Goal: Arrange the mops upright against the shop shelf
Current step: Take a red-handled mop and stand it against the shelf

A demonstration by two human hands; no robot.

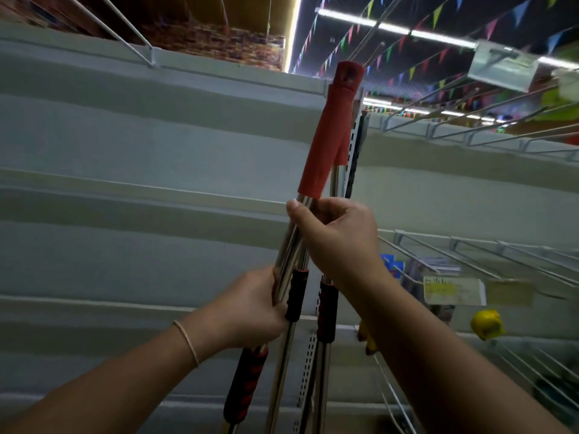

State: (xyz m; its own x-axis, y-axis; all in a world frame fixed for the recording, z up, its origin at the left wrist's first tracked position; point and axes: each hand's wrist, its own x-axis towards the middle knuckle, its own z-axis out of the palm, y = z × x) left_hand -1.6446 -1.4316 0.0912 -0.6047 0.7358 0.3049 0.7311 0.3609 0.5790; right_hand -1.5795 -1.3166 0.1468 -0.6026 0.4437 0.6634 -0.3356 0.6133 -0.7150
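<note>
Both hands, left hand [250, 308] and right hand [338, 236], curl fingers around the mop poles [291, 242].

Grey shop shelf [141, 145] seen from below, panels stacked in horizontal bands. Perforated upright [355, 158] is met by the mop handles [316, 170] leaning there. Wire racks [501, 255] are fixed at right; a yellow object [487, 324], possibly packaged goods, is seen beneath.

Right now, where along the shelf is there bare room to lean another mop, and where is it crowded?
Free: the bare grey shelf panels left of the mop poles. Crowded: the slotted upright, where the poles bunch under the left hand and right hand; further right, wire racks and a yellow item.
</note>
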